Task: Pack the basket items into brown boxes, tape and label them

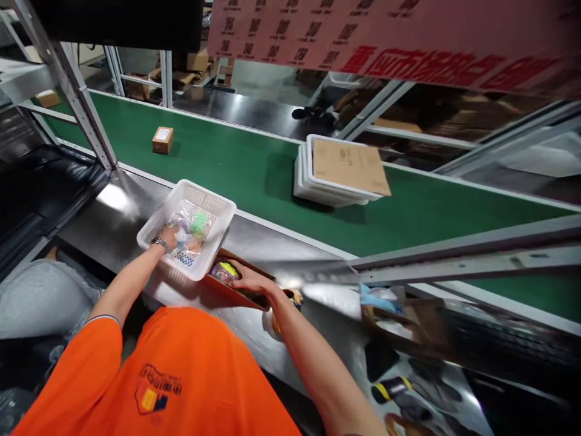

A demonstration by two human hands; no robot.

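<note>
A white plastic basket [221,233] stands on the metal worktop, with several small bagged items [198,224] in it, some green, purple and orange. My left hand [169,236] reaches into the basket and touches the bags at their left side; its fingers are partly hidden. Right of the basket lies an open brown cardboard box [238,297]. Inside the box's left end, my right hand [247,278] rests its fingers on a purple and yellow packaged item [224,271]. A roll of tape [295,298] is partly hidden behind my right forearm.
Behind the worktop runs a green conveyor belt [236,163], carrying a small carton [162,140] and stacked white baskets [302,175] topped by flat cardboard [349,165]. Metal posts stand at left and right. A pink sheet [290,36] hangs above. A keyboard [499,339] lies at the right.
</note>
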